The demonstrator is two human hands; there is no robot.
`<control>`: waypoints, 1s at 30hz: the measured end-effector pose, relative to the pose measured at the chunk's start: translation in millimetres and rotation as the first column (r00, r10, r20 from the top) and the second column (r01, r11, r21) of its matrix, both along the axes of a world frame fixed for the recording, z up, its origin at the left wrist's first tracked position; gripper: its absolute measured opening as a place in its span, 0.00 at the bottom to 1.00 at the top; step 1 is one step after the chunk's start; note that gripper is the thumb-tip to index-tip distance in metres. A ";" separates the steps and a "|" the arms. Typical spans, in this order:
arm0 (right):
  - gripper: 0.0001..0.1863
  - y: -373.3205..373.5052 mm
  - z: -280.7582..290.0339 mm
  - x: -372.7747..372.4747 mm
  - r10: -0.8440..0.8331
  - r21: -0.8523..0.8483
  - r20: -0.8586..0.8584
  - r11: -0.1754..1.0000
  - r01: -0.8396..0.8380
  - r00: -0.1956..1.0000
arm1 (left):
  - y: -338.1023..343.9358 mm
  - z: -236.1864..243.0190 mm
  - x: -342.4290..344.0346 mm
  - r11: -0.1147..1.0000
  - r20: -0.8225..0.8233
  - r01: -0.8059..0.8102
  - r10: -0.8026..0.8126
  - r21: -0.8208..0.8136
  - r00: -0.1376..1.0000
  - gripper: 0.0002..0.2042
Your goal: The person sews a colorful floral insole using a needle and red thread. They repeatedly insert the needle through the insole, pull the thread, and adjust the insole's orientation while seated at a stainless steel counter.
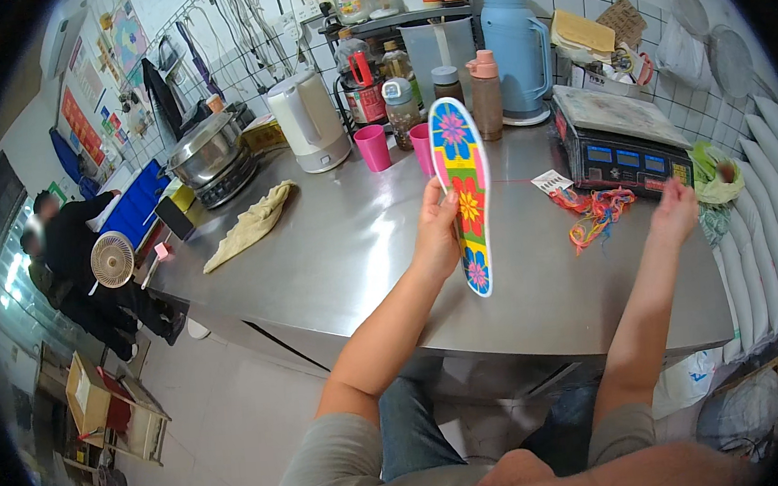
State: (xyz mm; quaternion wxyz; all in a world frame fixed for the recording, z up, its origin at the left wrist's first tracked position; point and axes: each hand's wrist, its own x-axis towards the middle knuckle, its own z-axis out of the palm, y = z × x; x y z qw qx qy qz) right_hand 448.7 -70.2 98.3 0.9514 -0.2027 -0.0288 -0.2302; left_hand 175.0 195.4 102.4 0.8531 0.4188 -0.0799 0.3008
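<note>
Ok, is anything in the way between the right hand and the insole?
Nothing visible appears to block the gap between the right hand and the patterned insole, held up in the left hand. The tangled bright threads lie lower, on the metal table; the black scale sits behind them.

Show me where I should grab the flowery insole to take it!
Best pinch the insole by its right edge, around the middle, coming from the right, probably with your thumb on the patterned front. It's thin and held up lengthwise, that edge is free, and the left hand grips the opposite edge.
</note>
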 end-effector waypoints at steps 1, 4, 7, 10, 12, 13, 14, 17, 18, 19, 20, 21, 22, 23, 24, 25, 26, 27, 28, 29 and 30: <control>0.04 -11.2 -2.3 8.2 -0.232 -0.094 -0.076 0.970 0.225 0.970 | 4.2 0.0 0.6 0.999 0.021 -0.033 0.034 -0.019 0.999 0.11; 0.07 -22.1 -5.3 8.6 -0.536 -0.518 -0.019 0.728 0.450 0.844 | 20.0 -0.6 2.3 0.978 0.077 -0.183 0.191 -0.105 0.979 0.10; 0.08 -13.5 11.3 -10.6 -0.576 -0.528 -0.070 0.714 0.460 0.815 | 43.0 -1.3 -6.9 0.972 0.054 -0.127 0.140 -0.199 0.989 0.10; 0.08 9.0 32.2 -43.6 -0.571 -0.626 0.123 0.589 0.510 0.812 | 45.4 -5.4 -6.0 0.953 0.187 0.166 -0.120 -0.255 0.975 0.15; 0.09 38.0 41.4 -76.7 -0.431 -0.701 0.256 0.533 0.473 0.865 | 37.6 -8.1 -0.1 0.802 0.370 0.542 -0.438 -0.252 0.819 0.23; 0.07 59.9 39.9 -98.4 -0.236 -0.692 0.445 0.522 0.499 0.864 | 32.3 -9.2 3.0 0.759 0.355 0.622 -0.536 -0.194 0.765 0.24; 0.05 80.6 34.6 -123.6 -0.079 -0.704 0.566 0.471 0.531 0.821 | 25.8 -10.8 5.7 0.699 0.334 0.700 -0.630 -0.149 0.701 0.25; 0.11 114.9 28.2 -181.0 0.190 -0.611 0.788 0.353 0.708 0.585 | 13.2 -12.0 11.2 0.557 0.299 0.827 -0.779 -0.073 0.551 0.28; 0.13 120.7 28.0 -193.2 0.256 -0.617 0.786 0.257 0.744 0.563 | 12.0 -12.2 10.4 0.566 0.273 0.821 -0.780 -0.078 0.563 0.28; 0.14 123.8 28.4 -201.9 0.242 -0.582 0.813 0.294 0.758 0.530 | 10.9 -13.1 9.4 0.569 0.264 0.819 -0.780 -0.078 0.567 0.28; 0.14 126.3 29.1 -208.5 0.265 -0.582 0.811 0.287 0.761 0.521 | 10.0 -14.3 9.3 0.547 0.256 0.827 -0.787 -0.131 0.561 0.28; 0.15 127.4 29.9 -212.9 0.276 -0.572 0.818 0.296 0.765 0.505 | 9.7 -16.0 9.3 0.515 0.264 0.839 -0.796 -0.175 0.544 0.28; 0.14 127.9 31.0 -214.9 0.279 -0.542 0.835 0.271 0.795 0.474 | 9.8 -17.6 10.9 0.483 0.275 0.848 -0.803 -0.218 0.528 0.30; 0.14 127.9 32.1 -215.2 0.279 -0.528 0.843 0.273 0.804 0.459 | 9.8 -19.5 13.4 0.452 0.271 0.872 -0.830 -0.187 0.488 0.28; 0.14 128.0 32.4 -215.3 0.280 -0.514 0.851 0.275 0.813 0.444 | 9.4 -21.7 16.7 0.422 0.269 0.893 -0.852 -0.156 0.449 0.28; 0.14 128.2 32.2 -215.0 0.284 -0.492 0.863 0.280 0.825 0.418 | 9.1 -23.5 20.6 0.396 0.275 0.913 -0.870 -0.103 0.408 0.27; 0.14 128.2 31.6 -214.7 0.282 -0.496 0.861 0.275 0.824 0.424 | 8.7 -25.4 23.8 0.369 0.279 0.928 -0.887 -0.048 0.367 0.26; 0.13 128.3 30.5 -214.5 0.284 -0.492 0.862 0.274 0.827 0.419 | 8.9 -26.0 27.7 0.347 0.291 0.937 -0.900 0.029 0.325 0.25; 0.13 128.3 29.6 -214.3 0.284 -0.481 0.868 0.280 0.831 0.407 | 8.9 -27.0 29.2 0.340 0.298 0.939 -0.903 0.054 0.310 0.25; 0.13 128.1 28.6 -214.3 0.286 -0.486 0.865 0.274 0.830 0.413 | 9.1 -26.8 31.0 0.333 0.304 0.940 -0.906 0.079 0.295 0.25; 0.14 127.9 28.0 -214.2 0.286 -0.485 0.866 0.274 0.831 0.411 | 8.7 -26.9 31.4 0.340 0.308 0.939 -0.900 0.053 0.308 0.25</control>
